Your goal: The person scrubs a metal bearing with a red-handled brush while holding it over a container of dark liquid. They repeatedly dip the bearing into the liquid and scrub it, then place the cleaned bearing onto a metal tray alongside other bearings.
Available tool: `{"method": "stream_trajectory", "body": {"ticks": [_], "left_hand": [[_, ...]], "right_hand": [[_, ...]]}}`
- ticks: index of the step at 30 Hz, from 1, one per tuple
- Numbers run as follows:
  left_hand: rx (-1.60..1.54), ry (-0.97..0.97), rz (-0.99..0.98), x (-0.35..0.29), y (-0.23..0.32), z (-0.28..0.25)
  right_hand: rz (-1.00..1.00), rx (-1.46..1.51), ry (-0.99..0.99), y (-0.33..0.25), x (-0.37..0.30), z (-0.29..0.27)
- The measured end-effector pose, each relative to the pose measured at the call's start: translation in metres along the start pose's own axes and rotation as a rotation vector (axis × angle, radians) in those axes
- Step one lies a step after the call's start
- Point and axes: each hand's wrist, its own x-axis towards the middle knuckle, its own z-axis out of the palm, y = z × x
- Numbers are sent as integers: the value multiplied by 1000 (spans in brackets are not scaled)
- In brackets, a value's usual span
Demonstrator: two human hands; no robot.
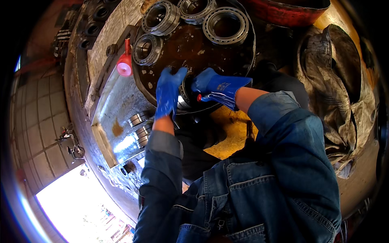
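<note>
My left hand [168,91], in a long blue rubber glove, grips the left side of a metal roller bearing [184,97]. The bearing stands on edge at the near rim of a round, dark, oily pan [188,48]. Against its right side is my right hand [208,83], gloved the same way. The right fingers are curled round a slim thing with a red end [199,97]; its kind is mostly hidden by the glove. Beyond my hands, several shiny roller bearings sit along the pan's far edge, among them a large one [208,25] at the far right.
Left of the pan lies a metal tray [109,105] with several bearing rings [142,131] near my left forearm. A red, narrow-necked bottle-like thing [124,65] rests at the pan's left rim. Stained cloth [328,85] hangs at right; a red drum [287,14] stands far right.
</note>
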Motion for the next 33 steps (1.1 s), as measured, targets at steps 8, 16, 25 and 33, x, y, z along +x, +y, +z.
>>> {"method": "stream_trajectory", "body": {"ticks": [8,16,25,33], "left_hand": [[82,267,-57,-42,-103,45],[90,-198,-19,20,-63,0],[267,-409,245,29,-18,-20],[408,-103,592,-29,-50,-38]], "right_hand": [[148,941,62,8,-18,2],[-64,683,168,16,-42,-7],[504,608,204,9,-12,-29],[555,504,748,29,-36,-99]]}}
